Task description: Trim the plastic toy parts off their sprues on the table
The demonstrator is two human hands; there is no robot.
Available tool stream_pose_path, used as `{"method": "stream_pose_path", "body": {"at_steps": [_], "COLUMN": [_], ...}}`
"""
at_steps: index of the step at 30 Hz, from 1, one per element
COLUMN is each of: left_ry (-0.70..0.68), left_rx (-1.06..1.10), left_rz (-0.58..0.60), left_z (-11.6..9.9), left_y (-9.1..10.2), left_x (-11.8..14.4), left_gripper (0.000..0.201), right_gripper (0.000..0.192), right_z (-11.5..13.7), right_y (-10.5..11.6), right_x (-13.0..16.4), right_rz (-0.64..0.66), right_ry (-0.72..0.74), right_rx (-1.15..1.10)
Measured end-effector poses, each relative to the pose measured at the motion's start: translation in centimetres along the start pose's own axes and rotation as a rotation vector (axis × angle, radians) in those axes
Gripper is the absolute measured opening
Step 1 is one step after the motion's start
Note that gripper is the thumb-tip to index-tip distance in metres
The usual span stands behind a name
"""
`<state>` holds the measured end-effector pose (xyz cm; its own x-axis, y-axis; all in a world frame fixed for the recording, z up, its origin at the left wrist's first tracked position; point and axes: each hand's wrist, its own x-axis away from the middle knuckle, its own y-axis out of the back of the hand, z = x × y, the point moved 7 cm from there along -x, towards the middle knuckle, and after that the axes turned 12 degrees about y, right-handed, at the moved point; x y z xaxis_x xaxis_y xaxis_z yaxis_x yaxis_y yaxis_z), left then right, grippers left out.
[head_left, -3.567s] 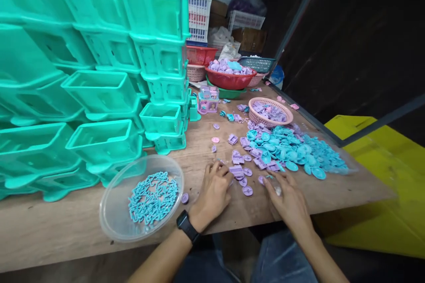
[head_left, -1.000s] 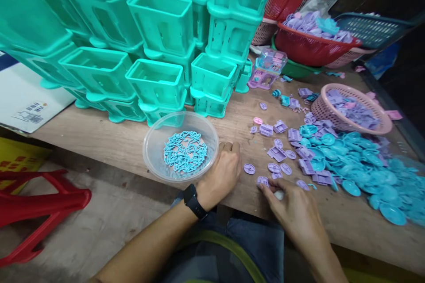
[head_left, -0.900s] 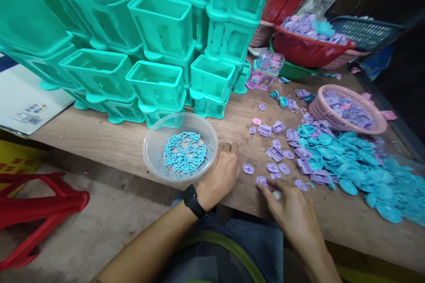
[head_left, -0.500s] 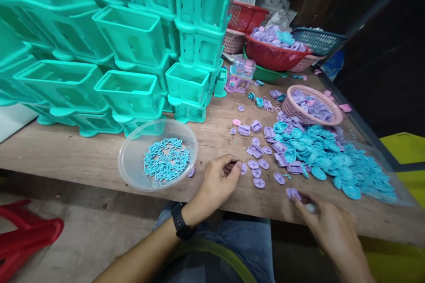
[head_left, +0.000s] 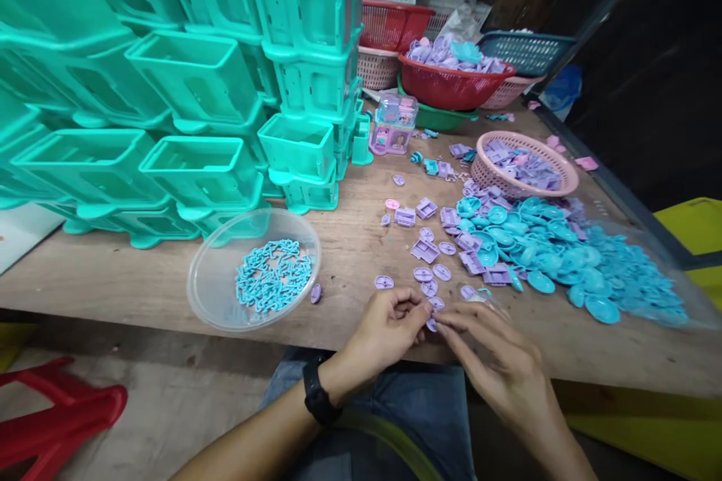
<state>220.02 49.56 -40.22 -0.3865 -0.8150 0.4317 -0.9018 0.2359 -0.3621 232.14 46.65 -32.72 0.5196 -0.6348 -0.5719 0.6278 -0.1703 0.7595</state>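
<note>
The left hand [head_left: 389,327] and the right hand [head_left: 496,361] met at the near edge of the surface [head_left: 141,278], fingertips pinched together on one small purple disc [head_left: 432,324] held between them; what else either palm enclosed could not be told.

Behind them, the largest mass was the stack of teal tubs [head_left: 186,75] along the left and back. To the right spread a wide heap of blue round pieces [head_left: 564,255], mixed at its near side with purple square parts [head_left: 423,249]. At the back sat a red basket [head_left: 451,90] piled with purple parts and, nearer, a pink basket [head_left: 524,169] partly filled. One finished-looking toy [head_left: 393,125] stood by the tubs.

A clear bowl [head_left: 214,293] lay left of the hands, holding a thin layer of small blue hooks [head_left: 274,284]. A few loose purple discs [head_left: 423,274] lay just beyond the fingers.

Judging by the size of the heaps and the single assembled toy, the work seemed barely begun, with nearly all the loose pieces yet to be handled.
</note>
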Motion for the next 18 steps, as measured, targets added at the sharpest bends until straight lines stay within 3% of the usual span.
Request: {"method": "stream_pose_path", "body": {"at_steps": [5, 7, 13, 18], "left_ry": [0.074, 0.035, -0.427, -0.583], "left_rx": [0.003, -0.092, -0.823, -1.013], "left_rz": [0.077, 0.061, -0.257, -0.400], "left_z": [1.8, 1.7, -0.9, -2.0], "left_y": [-1.2, -1.5, -1.1, -0.4], "left_x": [0.0, 0.0, 0.9, 0.8], "left_gripper": [0.044, 0.038, 0.019, 0.017], "right_gripper": [0.011, 0.011, 0.036, 0.042], "right_z": [-0.9, -2.0, -7.6, -9.4], "right_y": [0.2, 0.6, 3.4, 2.8], "right_x": [1.6, 2.2, 4.6, 4.6], "right_rz": [0.082, 0.067, -0.186, -0.151], "right_ry": [-0.087, -0.174, -0.574, -0.590], "right_rx": [-0.176, -0.181, 0.150, 0.124]}}
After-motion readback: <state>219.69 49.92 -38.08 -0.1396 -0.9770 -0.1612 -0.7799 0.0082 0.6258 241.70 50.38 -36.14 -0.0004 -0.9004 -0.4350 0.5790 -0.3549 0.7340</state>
